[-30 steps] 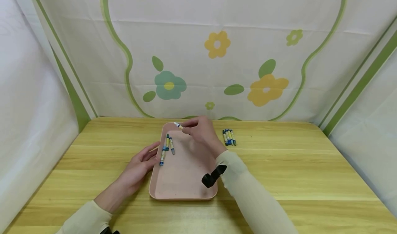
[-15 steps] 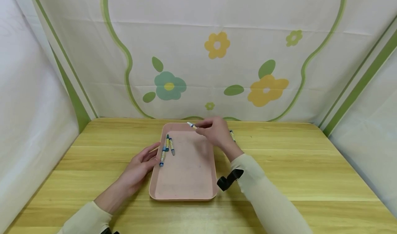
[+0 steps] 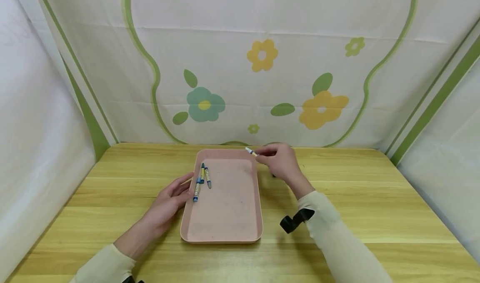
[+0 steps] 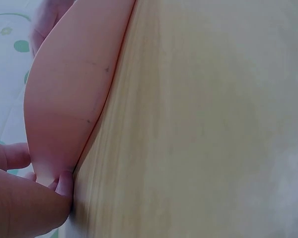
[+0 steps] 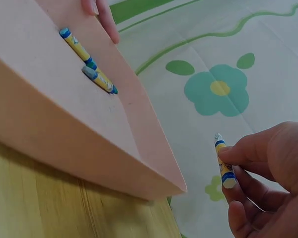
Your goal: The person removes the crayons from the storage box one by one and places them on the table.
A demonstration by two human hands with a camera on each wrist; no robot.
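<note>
A white crayon (image 3: 251,151) in a yellow-and-blue wrapper is pinched between the thumb and fingers of my right hand (image 3: 279,161), just beyond the tray's far right corner. Its white tip points left, away from the palm (image 5: 273,168). My left hand (image 3: 165,206) holds the left rim of the pink tray (image 3: 225,238); its thumb and fingers meet the rim in the left wrist view. Inside the tray, along the left side, lie a blue crayon (image 3: 196,190), a green crayon (image 3: 202,174) and a grey crayon (image 3: 208,178).
Behind the right hand, only a dark bit of the crayon group (image 3: 274,175) shows on the wooden table (image 3: 356,208). A white curtain (image 3: 232,66) with printed flowers hangs at the table's back edge, with more white cloth at both sides.
My right hand has moved right with the white crayon, from above the tray's far end to past its right rim, covering most of the crayon group. The left hand and tray stay put.
</note>
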